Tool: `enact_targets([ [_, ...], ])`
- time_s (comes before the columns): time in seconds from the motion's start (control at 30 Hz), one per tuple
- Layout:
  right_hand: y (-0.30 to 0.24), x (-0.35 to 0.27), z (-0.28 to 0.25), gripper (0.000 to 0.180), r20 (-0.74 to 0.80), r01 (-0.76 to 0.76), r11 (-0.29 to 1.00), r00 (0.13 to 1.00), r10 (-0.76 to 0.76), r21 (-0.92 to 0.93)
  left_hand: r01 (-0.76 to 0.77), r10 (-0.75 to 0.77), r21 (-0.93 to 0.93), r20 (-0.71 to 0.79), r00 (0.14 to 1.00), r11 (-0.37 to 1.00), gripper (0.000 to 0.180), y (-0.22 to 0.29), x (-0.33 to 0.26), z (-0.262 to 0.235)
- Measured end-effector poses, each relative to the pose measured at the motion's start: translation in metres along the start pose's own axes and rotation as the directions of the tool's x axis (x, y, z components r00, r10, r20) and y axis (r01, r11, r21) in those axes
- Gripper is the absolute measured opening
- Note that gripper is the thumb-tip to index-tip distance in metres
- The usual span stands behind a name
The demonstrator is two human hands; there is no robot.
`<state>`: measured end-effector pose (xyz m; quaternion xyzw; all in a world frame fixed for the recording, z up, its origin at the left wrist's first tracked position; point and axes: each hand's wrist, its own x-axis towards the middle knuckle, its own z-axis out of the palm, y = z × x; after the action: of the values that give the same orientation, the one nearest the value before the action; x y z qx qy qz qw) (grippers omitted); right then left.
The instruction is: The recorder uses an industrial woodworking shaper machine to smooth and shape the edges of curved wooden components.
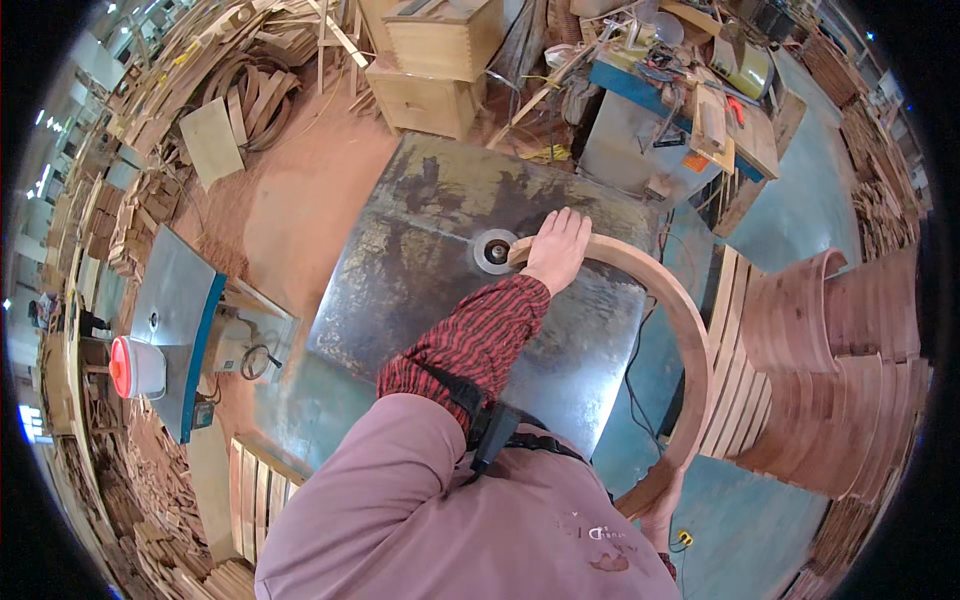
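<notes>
A curved wooden piece [690,335] arcs from the middle of a worn metal machine table [570,370] round to my right side. My left hand [560,247] lies over its far end, fingers together across the wood, and presses it down; the thumb is hidden. That end touches or nearly touches a dark spindle [497,252] set in a round opening in the table. Low on the right, my right hand [660,513] grips the near end of the curved piece; its fingers are mostly hidden behind the wood and my clothing.
Stacks of curved wooden parts [850,400] stand at the right. A second metal table [175,310] with a white bucket [145,368] is at the left. Beyond my table are wooden boxes [430,100] and a cluttered workbench [650,110]. A black cable [632,390] trails on the floor.
</notes>
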<state>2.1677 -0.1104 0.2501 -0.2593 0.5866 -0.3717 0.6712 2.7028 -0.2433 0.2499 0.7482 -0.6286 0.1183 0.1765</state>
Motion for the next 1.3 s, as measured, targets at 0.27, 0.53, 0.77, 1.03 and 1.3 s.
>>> enact_targets([
  [0.27, -0.015, 0.013, 0.023, 0.062, 0.031, 0.05, 0.995, 0.998, -0.048, -0.087, 0.043, -0.042, -0.006, 0.024, 0.999, 0.999, 0.046, -0.024, -0.004, -0.006],
  [0.53, -0.017, 0.002, 0.025, 0.063, 0.044, 0.056, 0.988, 0.998, -0.05, -0.142, 0.068, -0.068, -0.011, 0.024, 0.997, 0.998, 0.042, -0.028, -0.018, -0.012],
  [0.77, -0.014, 0.009, 0.025, 0.061, 0.095, 0.049, 0.99, 0.995, -0.036, -0.133, 0.093, -0.096, 0.082, 0.038, 0.995, 0.992, 0.041, -0.04, -0.037, -0.025],
  [1.03, -0.008, 0.011, 0.029, 0.055, 0.131, 0.093, 0.986, 0.988, -0.075, -0.14, 0.122, -0.126, 0.08, 0.05, 0.991, 0.989, 0.044, -0.052, -0.056, -0.035],
  [1.3, -0.005, 0.014, 0.034, 0.053, 0.136, 0.059, 0.98, 0.99, -0.034, -0.188, 0.173, -0.181, 0.082, 0.105, 0.978, 0.982, 0.046, -0.064, -0.072, -0.05],
])
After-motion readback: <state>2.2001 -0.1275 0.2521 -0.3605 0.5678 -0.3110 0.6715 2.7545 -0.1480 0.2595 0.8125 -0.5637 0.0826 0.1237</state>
